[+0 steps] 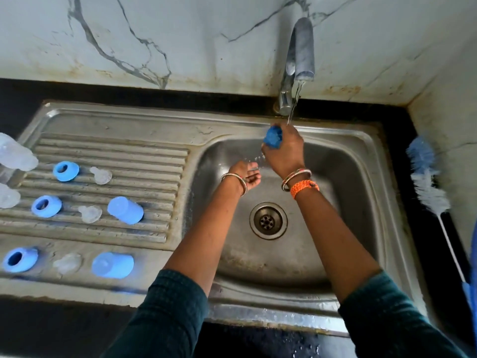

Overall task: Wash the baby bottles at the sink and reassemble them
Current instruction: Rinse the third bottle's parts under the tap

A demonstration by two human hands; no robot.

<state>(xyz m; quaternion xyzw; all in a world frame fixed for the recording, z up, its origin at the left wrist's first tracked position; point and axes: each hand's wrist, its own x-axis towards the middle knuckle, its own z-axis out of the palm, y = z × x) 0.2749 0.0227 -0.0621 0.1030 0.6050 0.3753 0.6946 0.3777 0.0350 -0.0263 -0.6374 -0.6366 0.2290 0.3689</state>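
Clearly the washing is only partly done, judging from the single head view. The right hand [282, 151] grips a blue bottle part [273, 136], which looks like a cap or collar, and holds it under the thin stream running from the tap [296, 65], above the back of the sink [361, 177] basin. The left hand [247, 174] hangs lower in the basin, palm up with fingers relaxed, holding nothing and catching the runoff. On the ribbed drainboard [116, 151] to the left the remaining pieces lie apart in rows: three blue collars [65, 171], three clear teats [101, 175] and two blue caps [125, 210], while clear bottle bodies [15, 155] sit at the far left edge, partly cut off. Whether those pieces are already rinsed cannot be told from here. A bottle brush [426, 177] rests on the dark tabletop [402, 130] right of the sink, untouched. Nothing is reassembled yet, so probably the rest of the rinsing and all of the screwing-together remain ahead.
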